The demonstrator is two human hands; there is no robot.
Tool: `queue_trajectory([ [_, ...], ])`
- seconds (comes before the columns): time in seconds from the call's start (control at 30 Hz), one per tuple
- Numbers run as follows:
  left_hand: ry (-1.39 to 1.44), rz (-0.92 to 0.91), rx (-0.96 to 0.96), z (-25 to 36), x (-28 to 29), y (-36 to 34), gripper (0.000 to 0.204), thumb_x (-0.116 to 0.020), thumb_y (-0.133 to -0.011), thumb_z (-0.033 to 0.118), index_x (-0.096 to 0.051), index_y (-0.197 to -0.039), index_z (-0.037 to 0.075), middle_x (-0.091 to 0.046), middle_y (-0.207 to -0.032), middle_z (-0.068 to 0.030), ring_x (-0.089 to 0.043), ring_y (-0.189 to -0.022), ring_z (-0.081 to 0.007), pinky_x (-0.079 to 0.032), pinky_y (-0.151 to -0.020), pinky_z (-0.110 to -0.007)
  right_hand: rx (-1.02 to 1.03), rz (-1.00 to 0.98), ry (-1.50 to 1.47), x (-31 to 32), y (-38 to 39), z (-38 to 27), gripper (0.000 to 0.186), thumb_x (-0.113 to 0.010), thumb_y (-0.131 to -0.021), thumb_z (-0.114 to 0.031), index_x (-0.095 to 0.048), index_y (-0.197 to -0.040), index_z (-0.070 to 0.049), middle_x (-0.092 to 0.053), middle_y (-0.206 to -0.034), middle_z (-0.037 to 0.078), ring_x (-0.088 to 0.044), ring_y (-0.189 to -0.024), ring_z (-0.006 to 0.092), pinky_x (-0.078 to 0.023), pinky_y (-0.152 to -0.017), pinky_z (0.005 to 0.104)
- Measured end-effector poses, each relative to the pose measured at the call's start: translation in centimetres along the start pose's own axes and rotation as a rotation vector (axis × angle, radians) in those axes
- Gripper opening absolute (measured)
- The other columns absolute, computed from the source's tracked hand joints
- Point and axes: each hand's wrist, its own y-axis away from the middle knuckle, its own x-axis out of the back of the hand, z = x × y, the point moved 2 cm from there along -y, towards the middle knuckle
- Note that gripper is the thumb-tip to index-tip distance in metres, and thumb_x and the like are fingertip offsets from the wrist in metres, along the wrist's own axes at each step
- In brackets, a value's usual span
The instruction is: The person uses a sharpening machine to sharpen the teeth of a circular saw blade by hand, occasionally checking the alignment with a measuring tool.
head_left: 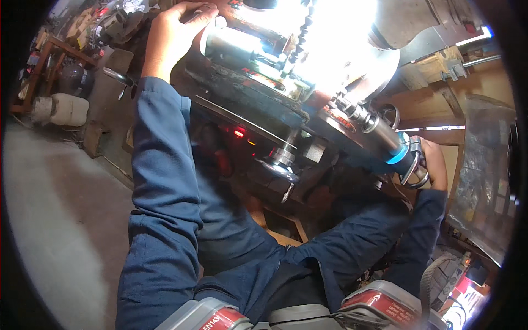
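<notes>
- Two hands reach to opposite ends of a dark machine (pixel 236 82): the left hand (pixel 171 36) and the right hand (pixel 434 162).
- The right fingers look wrapped around a curved metal handle (pixel 409 176), partly hidden behind it; its open loop stands off the machine, likely so a fist can close on it.
- Just inward of the right fingers, a grey cylinder (pixel 385 133) ends in a blue band (pixel 397 156), beside the handle.
- The left fingers are bent, with the thumb close by, next to the outer end of a metal cylinder (pixel 234 48); I cannot tell whether they pinch anything. The hand perhaps steadies that end.
- Between both sets of fingers, a dark spiral rod (pixel 303 41) stands against strong glare.
- Nearer the body than the left fingers sits a metal handwheel (pixel 276 169) with a small crank; the spread knees (pixel 363 220) probably leave room for it.
- Below and inward from the left fingers, a red light (pixel 238 132) glows.
</notes>
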Motion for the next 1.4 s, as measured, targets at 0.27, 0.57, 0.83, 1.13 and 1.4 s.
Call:
queue_trajectory([
  [0.27,-0.032,-0.002,-0.004,-1.2,-0.1,-0.4,0.038,-0.072,-0.086,0.034,-0.070,-0.107,0.003,-0.072,-0.099,-0.0080,-0.064,-0.093,-0.0133,-0.048,-0.085,-0.026,0.373,0.912,0.352,-5.2,6.8,0.4,0.034,-0.049,-0.096,-0.029,-0.065,-0.116,-0.006,-0.069,-0.104,0.015,-0.065,-0.094,0.0303,-0.047,-0.085,0.0393],
  [0.57,-0.063,0.023,-0.047,-0.4,-0.4,-0.3,0.038,-0.073,-0.084,0.033,-0.071,-0.104,0.001,-0.072,-0.099,-0.0104,-0.065,-0.093,-0.0142,-0.049,-0.084,-0.028,0.381,1.333,0.304,-9.5,7.4,2.8,0.043,-0.043,-0.101,-0.033,-0.058,-0.123,0.001,-0.064,-0.114,0.018,-0.060,-0.097,0.0349,-0.044,-0.088,0.0429],
  [0.83,0.043,-0.016,0.037,0.5,-0.6,-0.1,0.031,-0.072,-0.086,0.022,-0.070,-0.105,-0.003,-0.072,-0.099,-0.0093,-0.064,-0.095,-0.0128,-0.048,-0.087,-0.026,0.580,1.426,0.331,-11.9,5.7,8.6,0.042,-0.045,-0.101,-0.027,-0.051,-0.126,0.005,-0.059,-0.117,0.024,-0.057,-0.101,0.0388,-0.044,-0.085,0.0443],
  [1.13,0.072,0.000,0.055,-0.8,-0.8,-0.3,0.035,-0.074,-0.085,0.026,-0.070,-0.103,-0.003,-0.072,-0.098,-0.0093,-0.064,-0.093,-0.0127,-0.047,-0.087,-0.027,0.711,1.131,-0.027,-13.0,3.4,13.0,0.032,-0.053,-0.094,-0.022,-0.059,-0.110,0.005,-0.063,-0.109,0.021,-0.059,-0.100,0.0349,-0.044,-0.088,0.0418],
  [1.4,0.074,0.027,0.066,-0.7,-1.3,-0.5,0.037,-0.074,-0.085,0.028,-0.069,-0.105,-0.003,-0.072,-0.098,-0.0091,-0.063,-0.094,-0.0130,-0.047,-0.088,-0.028,0.688,0.908,0.137,-11.0,-0.4,18.5,0.026,-0.061,-0.085,-0.022,-0.064,-0.105,-0.006,-0.066,-0.103,0.015,-0.063,-0.094,0.0342,-0.048,-0.081,0.0456],
])
